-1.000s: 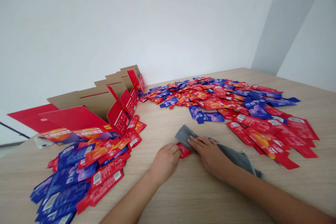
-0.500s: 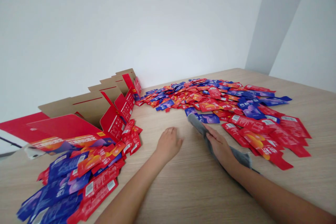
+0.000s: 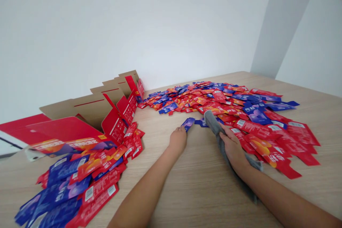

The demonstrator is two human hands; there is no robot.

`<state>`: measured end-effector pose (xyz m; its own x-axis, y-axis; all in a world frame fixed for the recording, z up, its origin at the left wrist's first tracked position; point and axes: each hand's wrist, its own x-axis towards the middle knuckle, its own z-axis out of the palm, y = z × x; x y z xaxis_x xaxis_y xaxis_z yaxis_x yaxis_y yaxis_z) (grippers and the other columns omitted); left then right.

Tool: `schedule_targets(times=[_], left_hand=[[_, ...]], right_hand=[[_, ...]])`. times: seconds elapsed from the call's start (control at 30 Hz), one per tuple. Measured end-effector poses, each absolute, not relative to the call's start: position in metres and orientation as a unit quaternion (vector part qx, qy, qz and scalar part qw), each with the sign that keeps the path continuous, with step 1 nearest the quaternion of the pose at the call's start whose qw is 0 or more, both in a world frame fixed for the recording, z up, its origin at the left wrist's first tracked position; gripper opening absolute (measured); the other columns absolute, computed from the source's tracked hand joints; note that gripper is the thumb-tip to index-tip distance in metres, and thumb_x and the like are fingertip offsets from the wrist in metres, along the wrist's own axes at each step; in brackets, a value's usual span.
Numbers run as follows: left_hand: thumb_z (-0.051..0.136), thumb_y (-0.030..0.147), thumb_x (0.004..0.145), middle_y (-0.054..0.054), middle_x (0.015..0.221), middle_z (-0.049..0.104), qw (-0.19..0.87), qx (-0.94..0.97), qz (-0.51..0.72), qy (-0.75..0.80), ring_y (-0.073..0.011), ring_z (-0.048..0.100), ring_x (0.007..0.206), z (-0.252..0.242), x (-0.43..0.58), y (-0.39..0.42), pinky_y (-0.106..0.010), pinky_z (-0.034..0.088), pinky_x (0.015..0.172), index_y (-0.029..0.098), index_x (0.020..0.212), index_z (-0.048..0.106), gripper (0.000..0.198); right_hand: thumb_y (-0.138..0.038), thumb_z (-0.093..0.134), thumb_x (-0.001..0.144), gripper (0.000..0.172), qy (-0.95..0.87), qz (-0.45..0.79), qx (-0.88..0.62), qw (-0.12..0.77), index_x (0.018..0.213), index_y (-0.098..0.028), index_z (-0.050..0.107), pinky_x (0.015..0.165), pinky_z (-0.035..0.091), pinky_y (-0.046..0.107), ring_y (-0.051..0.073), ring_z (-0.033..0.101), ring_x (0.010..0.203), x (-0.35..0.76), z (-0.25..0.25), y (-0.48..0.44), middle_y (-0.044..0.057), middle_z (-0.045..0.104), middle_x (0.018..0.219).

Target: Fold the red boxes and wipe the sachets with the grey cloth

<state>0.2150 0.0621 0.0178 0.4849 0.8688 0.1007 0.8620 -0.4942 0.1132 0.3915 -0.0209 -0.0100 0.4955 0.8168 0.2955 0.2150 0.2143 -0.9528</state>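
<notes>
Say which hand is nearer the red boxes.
Left: the left hand is right of the boxes; the right hand, holding a grey cloth, is farther right.

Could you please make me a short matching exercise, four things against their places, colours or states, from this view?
1. Left hand
2. Cloth
3. Boxes
4. Wall

A. Grey, in the right hand
B. Pale, behind the table
C. Holding a blue packet
D. Red and brown, lined up at the left

Pairs: 1-C, 2-A, 3-D, 4-B
</notes>
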Motion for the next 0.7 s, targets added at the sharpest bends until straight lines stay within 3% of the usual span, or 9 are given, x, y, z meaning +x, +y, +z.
schedule_targets(times=[0.1,0.17,0.33,0.47,0.6,0.7], left_hand=[[0.039,0.003,0.082,-0.017,0.123,0.057,0.013,0.877,0.060,0.477,-0.0226,0.052,0.116,0.014,0.173,0.022,-0.036,0.041,0.097,0.010,0.120,0.052,0.040],[0.041,0.003,0.081,-0.018,0.122,0.057,-0.010,0.899,0.042,0.435,-0.0243,0.054,0.114,0.008,0.153,-0.011,-0.038,0.043,0.095,0.010,0.117,0.055,0.039],[0.044,0.002,0.079,-0.011,0.084,0.070,-0.041,0.929,0.010,0.369,-0.0223,0.066,0.081,-0.002,0.129,-0.059,-0.034,0.054,0.074,0.014,0.086,0.065,0.025],[0.042,0.004,0.081,-0.011,0.110,0.065,-0.070,0.932,0.073,0.348,-0.0206,0.061,0.102,0.001,0.127,-0.050,-0.032,0.051,0.087,0.015,0.105,0.060,0.032],[0.041,0.006,0.083,-0.011,0.100,0.069,-0.039,0.933,0.094,0.346,-0.0205,0.063,0.095,0.001,0.126,-0.044,-0.033,0.051,0.087,0.014,0.100,0.062,0.028],[0.041,0.009,0.084,-0.012,0.108,0.066,0.025,0.930,0.124,0.345,-0.0219,0.061,0.102,0.003,0.124,-0.046,-0.035,0.048,0.092,0.014,0.105,0.061,0.029]], right_hand=[[-0.029,0.039,0.084,0.046,-0.515,0.182,-0.591,0.594,0.129,-0.024,0.050,0.102,0.032,0.046,0.024,0.046,0.118,0.375,-0.005,-0.033,0.006,0.057,0.124],[-0.026,0.035,0.088,0.043,-0.633,0.163,-0.557,0.513,0.127,-0.024,0.052,0.101,0.034,0.044,0.022,0.048,0.116,0.352,0.000,-0.049,0.007,0.058,0.123],[-0.021,0.034,0.090,0.043,-0.852,0.158,-0.440,0.237,0.132,-0.023,0.047,0.103,0.031,0.042,0.020,0.041,0.125,0.310,0.006,-0.072,0.006,0.049,0.135],[-0.024,0.033,0.092,0.042,-0.824,0.098,-0.519,0.206,0.131,-0.019,0.048,0.099,0.034,0.046,0.023,0.040,0.126,0.316,0.003,-0.063,0.010,0.046,0.137],[-0.024,0.038,0.090,0.042,-0.830,0.084,-0.514,0.198,0.131,-0.023,0.048,0.097,0.034,0.050,0.025,0.039,0.126,0.316,0.000,-0.068,0.008,0.045,0.137],[-0.019,0.036,0.090,0.041,-0.829,0.094,-0.510,0.210,0.128,-0.025,0.051,0.094,0.037,0.049,0.025,0.042,0.122,0.323,-0.004,-0.062,0.005,0.049,0.135]])
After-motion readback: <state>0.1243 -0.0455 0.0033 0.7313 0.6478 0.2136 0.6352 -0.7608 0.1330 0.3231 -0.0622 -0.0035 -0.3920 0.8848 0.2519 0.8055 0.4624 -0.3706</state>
